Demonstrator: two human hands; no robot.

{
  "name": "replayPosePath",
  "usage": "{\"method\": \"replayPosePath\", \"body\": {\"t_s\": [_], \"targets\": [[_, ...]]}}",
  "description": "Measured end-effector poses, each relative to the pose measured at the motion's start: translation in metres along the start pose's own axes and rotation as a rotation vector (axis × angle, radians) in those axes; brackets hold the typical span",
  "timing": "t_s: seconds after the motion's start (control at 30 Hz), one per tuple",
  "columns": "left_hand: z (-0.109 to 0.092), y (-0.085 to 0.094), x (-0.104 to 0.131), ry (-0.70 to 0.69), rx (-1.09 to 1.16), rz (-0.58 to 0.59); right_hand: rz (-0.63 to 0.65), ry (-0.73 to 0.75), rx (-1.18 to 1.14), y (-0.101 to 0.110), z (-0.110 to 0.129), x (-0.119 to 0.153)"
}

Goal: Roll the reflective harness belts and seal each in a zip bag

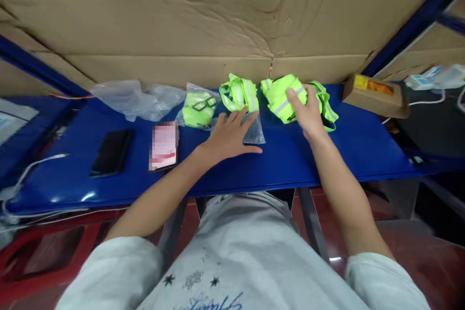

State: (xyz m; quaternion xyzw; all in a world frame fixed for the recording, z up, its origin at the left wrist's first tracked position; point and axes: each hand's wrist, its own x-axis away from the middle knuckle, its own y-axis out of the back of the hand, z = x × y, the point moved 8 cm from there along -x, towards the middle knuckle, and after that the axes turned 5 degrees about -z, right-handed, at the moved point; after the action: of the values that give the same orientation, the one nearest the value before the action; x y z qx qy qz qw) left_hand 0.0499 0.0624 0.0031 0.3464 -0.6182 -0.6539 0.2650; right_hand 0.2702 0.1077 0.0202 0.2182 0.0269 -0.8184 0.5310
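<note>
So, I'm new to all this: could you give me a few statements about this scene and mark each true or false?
1. The right hand has its grip on a lime bundle. True.
2. The left hand has its fingers spread. True.
3. Both hands are gloved. False: both are bare.
4. A lit phone lies on the blue table. True.
5. The lit phone is to the right of both hands. False: it is to the left of both.
6. The left hand holds the lit phone. False: the two are apart.
</note>
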Motion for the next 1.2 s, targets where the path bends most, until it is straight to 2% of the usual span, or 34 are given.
{"method": "replayPosePath", "body": {"t_s": [0.1,0.17,0.3,0.57,0.73,0.87,0.97,1.03,1.13,1.2], "targets": [[-0.003,-0.011,-0.006,-0.077,0.088,0.021,0.161,-0.001,0.092,-0.012,0.001,0.006],[0.002,-0.012,-0.008,-0.051,0.147,-0.012,0.214,-0.024,0.100,-0.016,0.000,0.009],[0.014,-0.008,-0.007,0.046,0.233,-0.105,0.240,-0.094,0.061,-0.018,-0.005,0.011],[0.001,-0.009,0.001,0.011,0.114,-0.167,0.282,-0.183,0.185,-0.022,-0.021,0.014],[0.010,0.003,0.004,0.076,0.268,-0.263,0.305,-0.204,0.153,-0.020,-0.023,0.013],[0.012,0.008,0.003,0.069,0.334,-0.314,0.431,-0.252,0.165,-0.023,-0.026,0.019],[0.005,0.004,0.002,-0.002,0.339,-0.274,0.564,-0.231,0.219,-0.030,-0.023,0.027],[0.002,-0.003,0.002,-0.028,0.368,-0.197,0.626,-0.206,0.241,-0.034,-0.020,0.032],[0.004,-0.014,0.002,-0.003,0.429,-0.050,0.689,-0.168,0.262,-0.038,-0.014,0.036],[0.007,-0.014,0.002,0.026,0.433,-0.025,0.702,-0.146,0.297,-0.038,-0.012,0.037]]}}
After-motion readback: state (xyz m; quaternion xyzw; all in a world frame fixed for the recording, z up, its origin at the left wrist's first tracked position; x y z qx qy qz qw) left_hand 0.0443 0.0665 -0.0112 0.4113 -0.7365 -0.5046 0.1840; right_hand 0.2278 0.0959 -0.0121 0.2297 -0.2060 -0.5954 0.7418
